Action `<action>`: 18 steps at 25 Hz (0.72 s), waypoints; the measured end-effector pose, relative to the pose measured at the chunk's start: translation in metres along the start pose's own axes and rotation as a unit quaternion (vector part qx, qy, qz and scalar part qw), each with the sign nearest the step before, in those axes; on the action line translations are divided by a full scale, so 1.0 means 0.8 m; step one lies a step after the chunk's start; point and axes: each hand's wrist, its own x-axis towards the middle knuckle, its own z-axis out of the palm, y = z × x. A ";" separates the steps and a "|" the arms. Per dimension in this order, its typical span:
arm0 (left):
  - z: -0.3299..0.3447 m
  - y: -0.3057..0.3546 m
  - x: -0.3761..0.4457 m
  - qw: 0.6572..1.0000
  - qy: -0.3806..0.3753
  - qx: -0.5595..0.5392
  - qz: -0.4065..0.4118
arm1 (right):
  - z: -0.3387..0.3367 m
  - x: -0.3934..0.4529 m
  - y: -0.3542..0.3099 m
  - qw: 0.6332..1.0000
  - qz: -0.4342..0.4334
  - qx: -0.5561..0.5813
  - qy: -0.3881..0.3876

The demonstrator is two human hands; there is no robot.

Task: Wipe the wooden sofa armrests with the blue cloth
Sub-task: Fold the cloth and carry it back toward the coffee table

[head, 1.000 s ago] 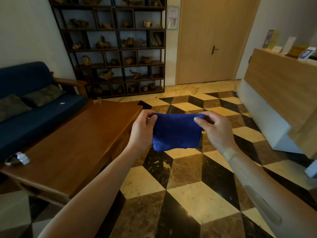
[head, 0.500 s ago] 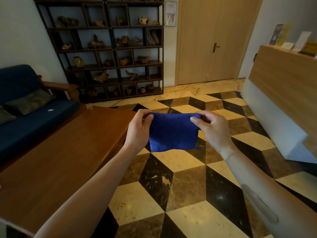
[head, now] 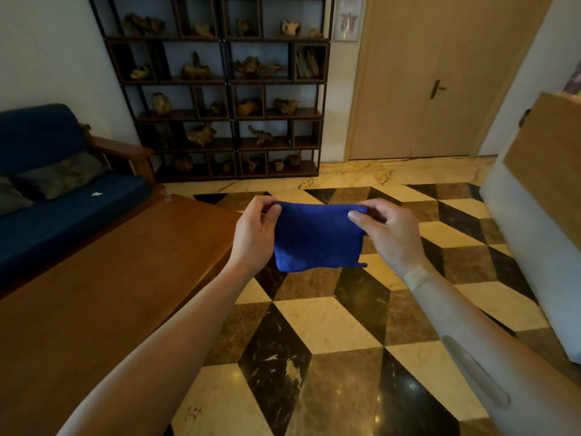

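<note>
A folded blue cloth (head: 317, 236) hangs in mid-air in front of me, stretched between both hands. My left hand (head: 256, 232) pinches its top left corner and my right hand (head: 388, 232) pinches its top right corner. At the far left stands a sofa with dark blue cushions (head: 63, 209). Its wooden armrest (head: 124, 149) shows at the sofa's far end, well away from both hands. The sofa's other end is out of view.
A long wooden coffee table (head: 103, 297) lies between me and the sofa. A dark shelf unit (head: 226, 89) with wood carvings lines the back wall, beside a closed door (head: 430, 77). A wood-and-white counter (head: 540, 199) runs along the right. The floor is checkered marble.
The view has swung and moved forward, so the sofa armrest and shelf look closer. Both hands still hold the cloth, now stretched a little wider.
</note>
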 end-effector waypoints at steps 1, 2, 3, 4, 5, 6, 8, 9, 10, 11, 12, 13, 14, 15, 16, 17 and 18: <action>0.007 -0.007 0.018 1.000 0.004 0.001 -0.003 | 0.005 0.020 0.010 1.000 -0.005 -0.002 0.000; 0.013 -0.014 0.037 1.000 0.007 0.001 -0.007 | 0.011 0.041 0.021 1.000 -0.011 -0.004 -0.001; 0.018 -0.022 0.056 1.000 0.009 -0.001 -0.012 | 0.018 0.061 0.032 1.000 -0.012 -0.001 -0.003; 0.023 -0.033 0.077 1.000 0.009 -0.003 -0.018 | 0.028 0.082 0.043 1.000 -0.009 0.005 -0.008; 0.027 -0.047 0.100 1.000 0.011 -0.005 -0.022 | 0.040 0.106 0.056 1.000 -0.007 0.011 -0.013; 0.030 -0.058 0.121 1.000 0.011 -0.008 -0.020 | 0.050 0.127 0.065 1.000 -0.008 0.011 -0.015; 0.034 -0.090 0.167 1.000 0.015 -0.007 -0.014 | 0.078 0.171 0.084 1.000 -0.006 0.013 -0.020; 0.035 -0.102 0.186 1.000 0.013 -0.002 -0.012 | 0.089 0.187 0.090 1.000 -0.002 0.014 -0.021; 0.037 -0.116 0.215 1.000 0.009 0.005 -0.014 | 0.102 0.212 0.099 1.000 0.003 0.015 -0.020; 0.039 -0.130 0.245 1.000 0.005 0.010 -0.018 | 0.116 0.239 0.109 1.000 0.011 0.015 -0.021; 0.041 -0.143 0.271 1.000 0.006 0.013 -0.023 | 0.129 0.262 0.118 0.999 0.023 0.017 -0.025; 0.042 -0.155 0.297 0.999 0.006 0.017 -0.026 | 0.141 0.284 0.126 0.999 0.036 0.020 -0.026; 0.043 -0.165 0.321 1.000 0.003 0.019 -0.020 | 0.152 0.306 0.131 0.998 0.041 0.024 -0.027; 0.045 -0.176 0.349 1.000 0.002 0.015 -0.016 | 0.165 0.333 0.138 0.998 0.041 0.024 -0.029; 0.047 -0.188 0.373 1.000 0.004 0.006 -0.019 | 0.175 0.356 0.144 0.998 0.043 0.023 -0.029; 0.048 -0.199 0.395 1.000 0.009 -0.002 -0.024 | 0.185 0.378 0.149 0.998 0.044 0.022 -0.030; 0.050 -0.210 0.416 1.000 0.014 -0.003 -0.026 | 0.194 0.399 0.154 0.998 0.044 0.023 -0.034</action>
